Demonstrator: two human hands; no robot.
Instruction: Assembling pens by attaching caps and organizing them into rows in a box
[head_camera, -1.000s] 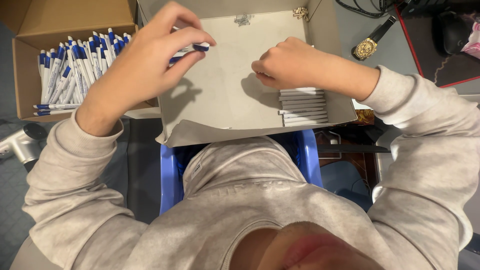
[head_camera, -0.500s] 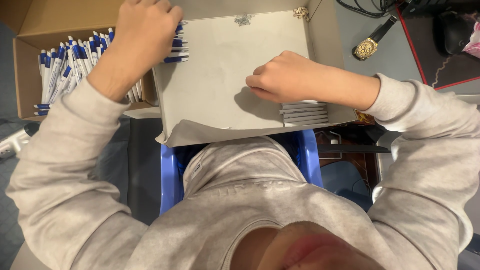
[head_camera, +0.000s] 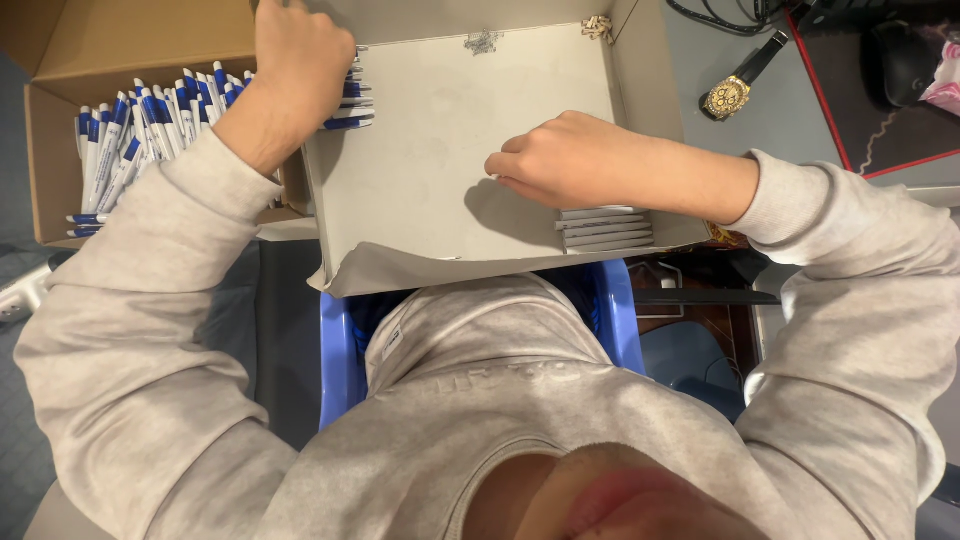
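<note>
The person wears a light grey, heathered sweatshirt with long loose sleeves and ribbed cuffs; the left hand (head_camera: 300, 60) and right hand (head_camera: 565, 160) are bare.

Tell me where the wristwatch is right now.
In the head view, the gold wristwatch lies on the grey desk at upper right, just outside the grey box's right wall, above the right hand.

Your left hand (head_camera: 300, 60) reached far forward, fingers curled shut, your right hand (head_camera: 570, 160) lay knuckles-up, fingers bent under.
</note>
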